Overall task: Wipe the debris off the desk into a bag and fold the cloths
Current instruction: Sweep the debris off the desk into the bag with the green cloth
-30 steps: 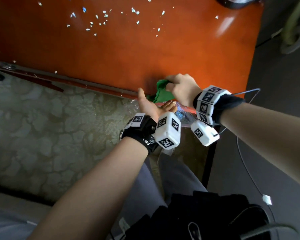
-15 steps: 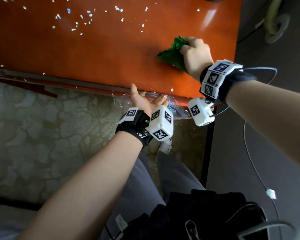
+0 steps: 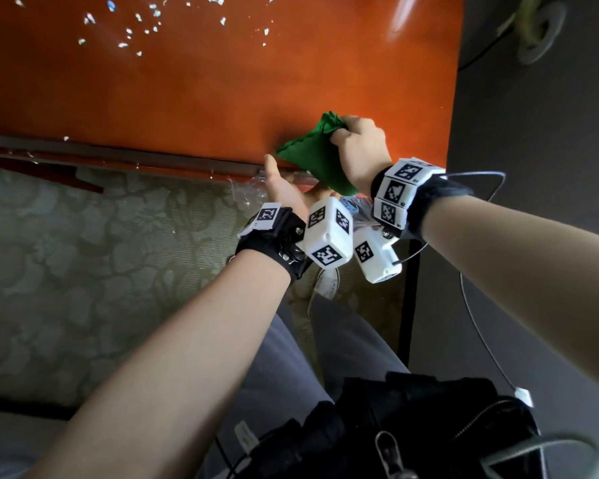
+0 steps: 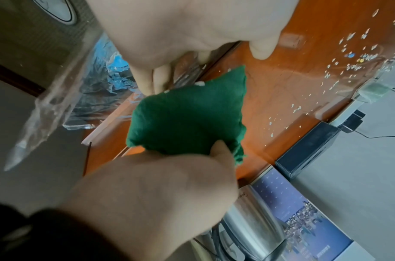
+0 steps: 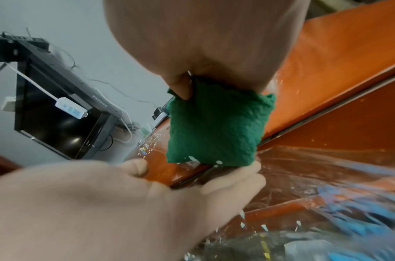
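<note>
A bunched green cloth (image 3: 312, 157) (image 4: 187, 113) (image 5: 214, 132) lies at the front edge of the orange desk (image 3: 222, 98); my right hand (image 3: 346, 133) (image 4: 158, 185) (image 5: 214, 44) grips its top. Just below, my left hand (image 3: 291, 188) (image 4: 181, 26) (image 5: 102, 203) holds the rim of a clear plastic bag (image 3: 246, 191) (image 4: 58, 79) (image 5: 326, 176) against the desk edge, thumb on top and fingers underneath. A few white bits cling to the cloth's lower edge. More scattered debris (image 3: 135, 29) (image 4: 348, 56) lies at the desk's far left.
At the desk's back stand a steel kettle (image 4: 248, 220), a calendar (image 4: 303, 211) and a black box (image 4: 308, 148). A dark monitor (image 5: 58, 114) and a power strip (image 5: 71, 107) are by the wall. A black bag (image 3: 412, 426) lies on my lap.
My right hand carried the cloth out onto the desk, then dragged it back to the front edge above the bag. My left hand stayed at the edge with the bag.
</note>
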Demonstrator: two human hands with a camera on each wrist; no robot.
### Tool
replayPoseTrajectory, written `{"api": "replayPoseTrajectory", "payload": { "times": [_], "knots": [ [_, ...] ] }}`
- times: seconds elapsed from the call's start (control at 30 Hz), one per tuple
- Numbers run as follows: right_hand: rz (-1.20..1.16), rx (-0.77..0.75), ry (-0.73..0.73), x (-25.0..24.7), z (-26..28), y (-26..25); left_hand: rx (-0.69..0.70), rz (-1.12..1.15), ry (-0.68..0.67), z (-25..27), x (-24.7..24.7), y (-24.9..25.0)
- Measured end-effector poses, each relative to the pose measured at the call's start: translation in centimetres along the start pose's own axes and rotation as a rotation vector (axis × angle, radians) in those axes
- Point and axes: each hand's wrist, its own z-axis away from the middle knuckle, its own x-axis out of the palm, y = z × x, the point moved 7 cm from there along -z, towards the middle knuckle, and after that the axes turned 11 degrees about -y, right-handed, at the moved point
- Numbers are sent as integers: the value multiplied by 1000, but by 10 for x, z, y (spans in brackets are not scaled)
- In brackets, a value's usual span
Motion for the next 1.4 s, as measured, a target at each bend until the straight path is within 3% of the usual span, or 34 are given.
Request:
{"api": "replayPoseTrajectory", "payload": {
  "times": [0.17,0.57,0.67,0.77,0.9,1.03,1.2,1.33,1.4],
  "knots": [
    [-151,29,118,-31,0,5,-58,-67,22,-2,-9,6],
    [-289,90,73,-36,0,20,-190,-556,39,-28,-8,17],
    [-351,140,79,-39,-4,30,-185,-440,24,-32,-9,16],
    [-404,162,82,-45,-8,35,-200,-371,-26,-18,-1,16],
    [-460,225,77,-60,-12,40,-184,-672,-50,-2,4,30],
    [-601,274,-7,-71,10,16,-192,-796,-94,22,30,43],
    [-753,261,-94,-89,13,-4,-141,-955,-17,45,58,73],
    [-693,253,-43,-109,-6,-3,-87,-1076,74,49,66,94],
    [-663,265,2,-115,-6,-13,-140,-1100,47,48,69,95]
  ]
}}
